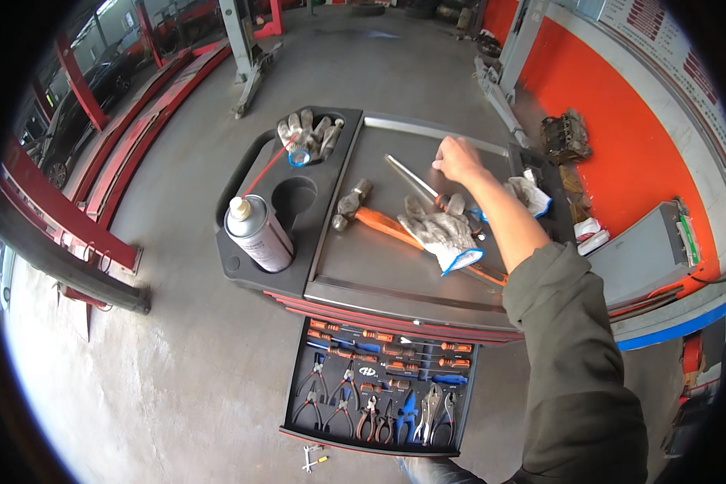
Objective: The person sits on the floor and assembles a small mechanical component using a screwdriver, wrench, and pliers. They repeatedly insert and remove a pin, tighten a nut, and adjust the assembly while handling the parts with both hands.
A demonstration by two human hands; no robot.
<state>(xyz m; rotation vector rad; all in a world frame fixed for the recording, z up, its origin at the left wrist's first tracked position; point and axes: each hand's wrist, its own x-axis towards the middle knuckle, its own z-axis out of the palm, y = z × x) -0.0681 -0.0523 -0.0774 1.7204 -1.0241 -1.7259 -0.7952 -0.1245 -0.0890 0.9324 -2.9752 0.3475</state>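
the right hand (460, 161) is being placed over the far right part of the metal top (355, 270) of a tool cart, and a dark green sleeve (569, 347) is covering most of the arm. the fingers are forming a loose fist; whether they are grasping something small inside, i cannot tell. i also cannot tell if the hand is touching the top. just beside it, to the left, the long-shafted tool (407, 175) is lying diagonally, and its handle is meeting the grey glove (442, 232) with blue cuff. this glove is resting on the orange handle of the hammer (387, 228), whose head is lying toward the left. 1 more glove (529, 194) is showing at the right side of the forearm.

on the cart's left side, a spray can (260, 235) is standing tilted in view, with a thin red straw (270, 168) sticking out. behind it, other gloves (305, 135) are sitting in a compartment. below, the drawer (371, 447) is standing open, and screwdrivers (403, 367) and pliers (368, 419) are lying in it.
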